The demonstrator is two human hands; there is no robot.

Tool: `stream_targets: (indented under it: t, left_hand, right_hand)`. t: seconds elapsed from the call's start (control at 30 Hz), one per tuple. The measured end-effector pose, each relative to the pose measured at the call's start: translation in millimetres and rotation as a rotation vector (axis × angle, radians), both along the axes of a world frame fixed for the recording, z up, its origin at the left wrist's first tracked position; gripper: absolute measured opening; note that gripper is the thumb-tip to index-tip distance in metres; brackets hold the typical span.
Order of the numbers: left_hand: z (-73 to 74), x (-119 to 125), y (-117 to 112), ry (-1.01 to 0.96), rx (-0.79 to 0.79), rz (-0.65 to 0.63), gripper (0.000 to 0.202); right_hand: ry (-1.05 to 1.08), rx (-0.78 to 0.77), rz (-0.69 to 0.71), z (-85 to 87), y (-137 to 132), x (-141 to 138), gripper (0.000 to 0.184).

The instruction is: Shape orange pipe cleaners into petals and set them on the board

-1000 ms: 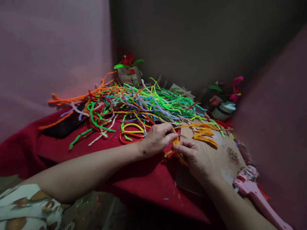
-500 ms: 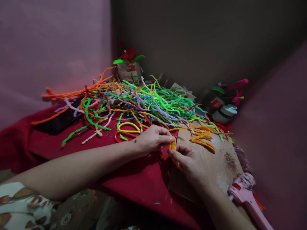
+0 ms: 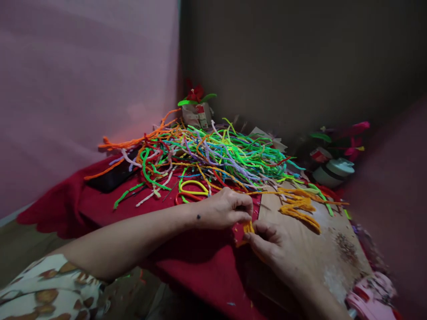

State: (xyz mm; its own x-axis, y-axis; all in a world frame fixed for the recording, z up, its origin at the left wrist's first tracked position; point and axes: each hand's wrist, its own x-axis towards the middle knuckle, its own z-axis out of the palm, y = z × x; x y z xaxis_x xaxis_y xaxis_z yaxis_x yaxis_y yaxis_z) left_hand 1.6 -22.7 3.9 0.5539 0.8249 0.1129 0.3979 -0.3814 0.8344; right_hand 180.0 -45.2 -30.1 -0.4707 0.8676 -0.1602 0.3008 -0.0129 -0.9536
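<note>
A bundle of folded yellow-orange pipe cleaners [image 3: 248,228] is between my two hands, just over the front of the table. My right hand [image 3: 275,244] pinches its lower part between thumb and fingers. At its top edge is my left hand [image 3: 233,208], thumb and curled fingers closed on it; the exact contact is partly hidden. More bent orange pipe cleaners [image 3: 300,206] lie on the cardboard beyond my right hand. Scissors with yellow and red handles [image 3: 193,188] rest behind my left wrist, their blades mostly covered.
A large tangle of coloured pipe cleaners [image 3: 220,153] spreads across the red cloth [image 3: 200,262]. The cardboard [image 3: 320,240] is at right, with a pink glue gun [image 3: 370,295] at its near corner. A dark flat object [image 3: 111,175], lidded jar [image 3: 333,172] and flowered carton [image 3: 196,114] stand around.
The view has shifted, so the scene sits lower and farther right. My left fingers have curled in at the top of the orange bundle; my right hand keeps its pinch.
</note>
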Motion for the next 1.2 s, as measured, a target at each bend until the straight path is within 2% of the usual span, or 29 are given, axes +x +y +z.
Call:
stream_targets:
  t: [0.13,0.3,0.4,0.5,0.57,0.67,0.73,0.8,0.87,0.97,1.1,1.2]
  left_hand:
    - [-1.9,6.3,-2.8,-0.190,-0.244,0.109,0.003]
    - [-4.4,13.1,-3.0,-0.388,-0.356,0.211,0.009]
    - [-6.9,13.7,-1.9,-0.423,-0.496,0.151,0.022]
    - [-9.7,14.9,-2.9,-0.237,-0.581,0.047,0.024]
    - [-10.5,16.4,-5.3,-0.141,-0.517,0.037,0.024]
    - [-9.2,17.6,-9.1,-0.121,-0.231,0.102,0.026]
    - [-8.0,17.2,-10.0,-0.145,-0.129,0.149,0.026]
    - [-8.2,16.8,-9.0,-0.244,-0.222,0.201,0.022]
    - [-10.9,17.4,-7.1,-0.386,-0.424,0.220,0.020]
    - [-18.9,21.7,-4.9,-0.517,-0.657,0.144,0.025]
    - [-27.7,28.6,-6.5,-0.514,-0.738,0.023,0.022]
    - [-27.6,31.2,-10.3,-0.511,-0.775,0.002,0.020]
  right_hand:
    - [0.093,-0.152,-0.072,-1.9,-0.7,-0.6,0.030]
    - [0.236,-0.298,-0.198,9.1,-1.2,-3.1,0.030]
    - [0.400,-0.292,-0.260,13.9,1.4,-3.1,0.024]
    - [0.482,-0.240,-0.324,13.5,3.6,-2.5,0.022]
    - [0.428,-0.178,-0.370,11.6,3.5,-2.6,0.024]
    - [0.338,-0.061,-0.419,9.1,2.6,-3.6,0.025]
    - [0.349,-0.056,-0.434,8.1,3.4,-4.1,0.026]
    - [0.418,-0.114,-0.450,7.0,6.0,-4.1,0.026]
    - [0.513,-0.174,-0.458,5.9,9.5,-3.6,0.025]
    - [0.588,-0.207,-0.456,5.3,12.2,-3.8,0.023]
    - [0.569,-0.182,-0.461,7.0,8.2,-6.0,0.019]
    - [0.490,-0.124,-0.448,8.5,3.3,-6.4,0.016]
